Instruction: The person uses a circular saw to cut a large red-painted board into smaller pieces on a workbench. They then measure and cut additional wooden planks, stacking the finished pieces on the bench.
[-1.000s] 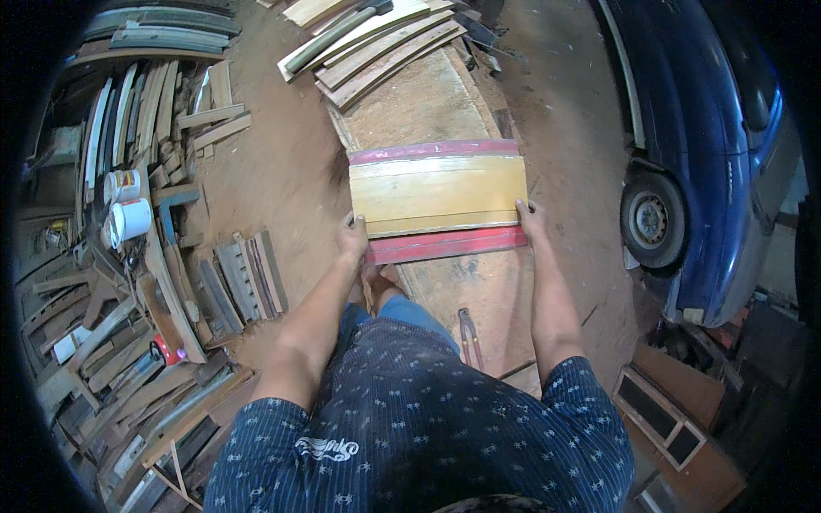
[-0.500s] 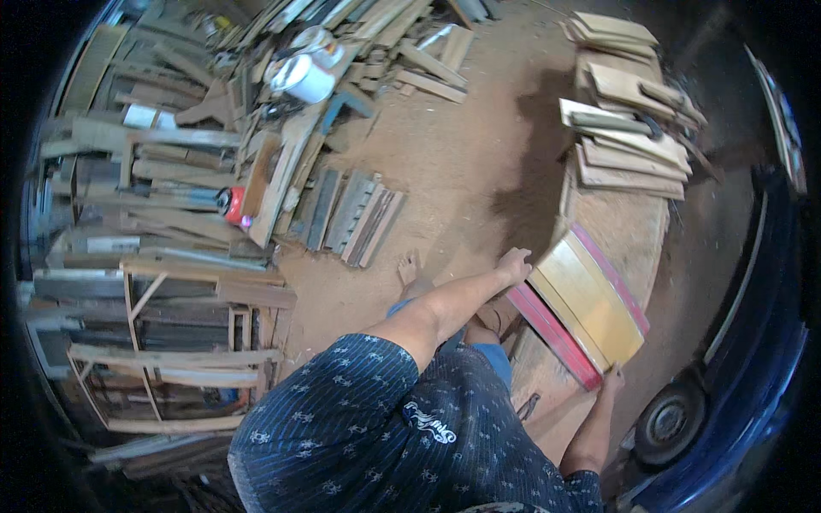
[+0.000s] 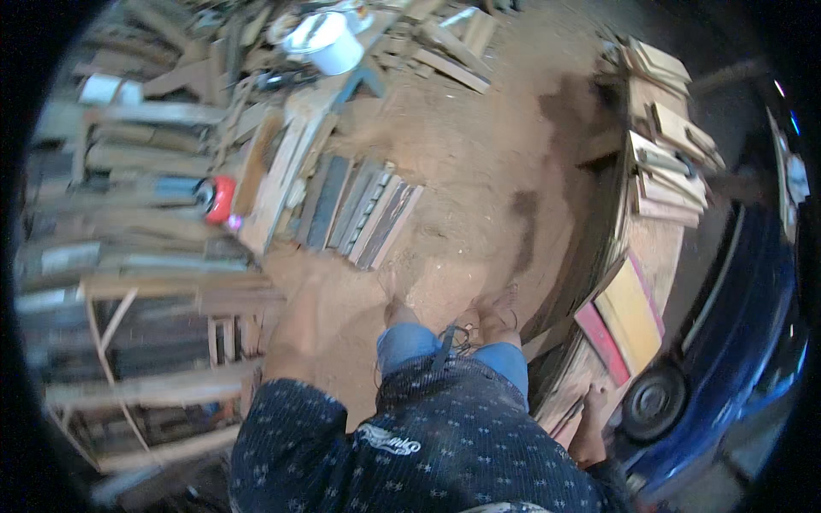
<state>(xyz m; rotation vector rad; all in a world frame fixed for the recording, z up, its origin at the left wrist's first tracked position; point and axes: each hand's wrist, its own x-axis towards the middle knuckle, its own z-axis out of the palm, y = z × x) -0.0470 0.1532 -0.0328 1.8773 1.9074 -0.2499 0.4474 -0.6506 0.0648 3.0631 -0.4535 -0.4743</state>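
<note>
- Dirt floor (image 3: 462, 171) workshop, wood piled along the 9 o'clock side, blue car (image 3: 735, 333) out at 4 o'clock. Clock = picture, 12 at top.
- Work surface: long wooden bench (image 3: 658, 239) on the right, running roughly 1 to 7 o'clock.
- Yellow panel (image 3: 631, 315) lies on it, between 3 and 4 o'clock from picture centre. Long axis runs about 11 to 5, so skewed across the bench line.
- Red strip (image 3: 602, 344) shows along the panel's 8 o'clock long edge, pink strip (image 3: 647, 295) along its 2 o'clock edge. Both follow the same long axis.
- Right hand (image 3: 595, 398) sits at the panel's 7 o'clock, just off the lower end of the red strip. Panel is at 1 o'clock from that hand, outside the grip. Contact at the corner: can't tell.
- Slim dark tool (image 3: 566, 418) right by that hand, 8 o'clock side, too blurred to identify. Can't tell whether the fingers are closed on it.
- Left hand (image 3: 314, 282) is motion-blurred above the floor, well apart from the panel. Finger state: can't tell. Nearest thing is a row of wood slats (image 3: 359, 212), at its 1 o'clock.
- Stacked boards (image 3: 670, 167) share the bench, about 12:30 from the panel.
</note>
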